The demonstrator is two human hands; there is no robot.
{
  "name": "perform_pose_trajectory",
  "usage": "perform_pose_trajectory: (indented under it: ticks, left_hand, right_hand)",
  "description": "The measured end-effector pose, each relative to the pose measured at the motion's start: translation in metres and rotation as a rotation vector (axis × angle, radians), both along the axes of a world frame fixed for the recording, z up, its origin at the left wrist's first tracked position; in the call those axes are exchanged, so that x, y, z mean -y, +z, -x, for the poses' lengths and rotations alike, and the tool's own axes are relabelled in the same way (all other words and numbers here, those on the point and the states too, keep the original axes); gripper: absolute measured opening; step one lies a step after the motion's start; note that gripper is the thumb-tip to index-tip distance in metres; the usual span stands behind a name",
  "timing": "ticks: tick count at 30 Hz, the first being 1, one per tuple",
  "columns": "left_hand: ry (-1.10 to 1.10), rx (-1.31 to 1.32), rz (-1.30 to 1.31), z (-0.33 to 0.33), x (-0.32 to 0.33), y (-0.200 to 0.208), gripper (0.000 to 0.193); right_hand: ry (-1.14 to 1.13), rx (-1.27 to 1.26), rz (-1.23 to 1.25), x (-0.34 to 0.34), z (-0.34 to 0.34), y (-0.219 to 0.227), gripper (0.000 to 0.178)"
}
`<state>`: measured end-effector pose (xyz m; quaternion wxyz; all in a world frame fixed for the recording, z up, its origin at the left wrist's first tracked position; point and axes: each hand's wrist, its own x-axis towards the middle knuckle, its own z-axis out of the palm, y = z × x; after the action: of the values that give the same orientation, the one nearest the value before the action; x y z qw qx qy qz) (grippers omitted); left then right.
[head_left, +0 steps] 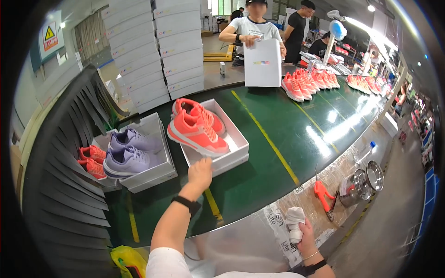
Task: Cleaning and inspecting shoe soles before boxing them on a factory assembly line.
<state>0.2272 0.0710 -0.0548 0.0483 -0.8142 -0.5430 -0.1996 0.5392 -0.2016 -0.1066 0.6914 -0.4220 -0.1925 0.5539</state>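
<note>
My left hand (200, 173) is closed at the near wall of an open white shoebox (232, 159), fingers curled at its rim and partly hidden. A pair of coral sneakers (199, 132) with pale soles sits in that box, tilted and rising above its rim. To the left, another open shoebox (150, 181) holds lavender sneakers (127, 160). Beyond it, coral sneakers (94, 160) lie in a third box beside black strip curtains. In my right hand (307, 238), over the near ledge, is a bunched white cloth (295, 223).
The boxes stand on a green conveyor belt (273, 125) with yellow lines. Across it, a person (255, 28) holds a white box (263, 65) beside rows of coral sneakers (308, 83). Stacked shoeboxes (178, 51) tower behind. An orange air gun (323, 194) and metal container (354, 187) lie right.
</note>
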Motion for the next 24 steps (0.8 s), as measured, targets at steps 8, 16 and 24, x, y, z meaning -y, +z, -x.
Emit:
perform_pose_trajectory:
  ticks: [8, 16, 24]
  left_hand:
    - [-0.197, -0.072, 0.218, 0.018, 0.041, 0.071, 0.043]
    - [-0.077, -0.52, -0.248, 0.031, -0.037, 0.081, 0.081]
    - [-0.092, -0.608, -0.042, 0.048, -0.048, 0.109, 0.1]
  right_hand:
    - [0.016, 0.016, -0.02, -0.002, 0.003, -0.002, 0.041]
    - [-0.016, 0.097, 0.029, 0.001, -0.012, 0.006, 0.043]
    - [-0.508, 1.207, -0.072, 0.002, -0.156, 0.152, 0.046]
